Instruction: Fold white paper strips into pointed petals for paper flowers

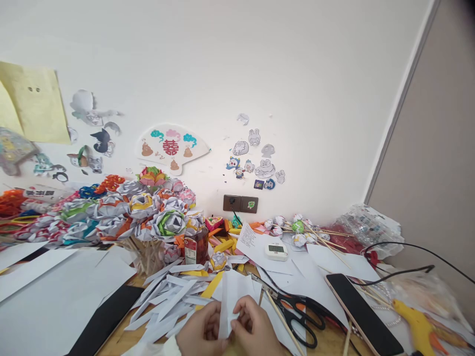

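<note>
A creased sheet of white paper (pixel 234 286) stands upright between my two hands at the bottom middle. My left hand (pixel 198 330) grips its left edge with curled fingers. On the right side, my right hand (pixel 256 329) pinches the paper between thumb and forefinger near a fold. Just right of my hands lie black-handled scissors (pixel 300 316), their blades pointing up and left. Folded white paper strips (pixel 166 299) are heaped to the left of my hands, with a few yellow ones among them.
Folded paper flowers (pixel 168 222) pile up along the wall at left. A dark bottle (pixel 196 245) stands before them. At right lie a white timer (pixel 276 250), a phone (pixel 363 314) and a yellow glue gun (pixel 415 321). White sheets (pixel 55 282) cover the left side.
</note>
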Motion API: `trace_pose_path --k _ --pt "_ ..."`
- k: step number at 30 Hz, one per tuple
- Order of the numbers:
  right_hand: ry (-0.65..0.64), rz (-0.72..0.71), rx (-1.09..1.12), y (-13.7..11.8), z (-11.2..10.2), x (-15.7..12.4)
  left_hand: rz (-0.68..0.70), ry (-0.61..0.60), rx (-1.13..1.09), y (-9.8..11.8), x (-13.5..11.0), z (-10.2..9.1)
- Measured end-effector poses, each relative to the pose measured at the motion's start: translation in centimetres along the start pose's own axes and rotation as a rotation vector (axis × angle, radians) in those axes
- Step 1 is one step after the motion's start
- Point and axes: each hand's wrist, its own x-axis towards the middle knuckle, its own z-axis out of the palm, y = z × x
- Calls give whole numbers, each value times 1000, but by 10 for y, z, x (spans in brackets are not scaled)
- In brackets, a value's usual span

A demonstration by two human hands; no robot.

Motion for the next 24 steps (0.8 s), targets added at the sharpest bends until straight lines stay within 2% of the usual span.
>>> trace_pose_path --k 4,11,16,18,22,24 --pt "0 -2 5 -2 -1 0 71 -96 -22 -5 0 -8" --pt "-26 -30 -16 0 0 -2 124 -30 -145 -8 3 -2" --pt "-55 -19 -14 0 -1 -2 78 16 -226 -11 4 -1" --pt "-45 -18 -7 0 -1 -2 72 -23 -211 -13 4 -6" --pt "-22 -16 22 1 1 -2 106 -179 -143 -19 3 -18" --pt "-26 -16 28 1 1 -2 105 -195 -135 -23 3 -21"
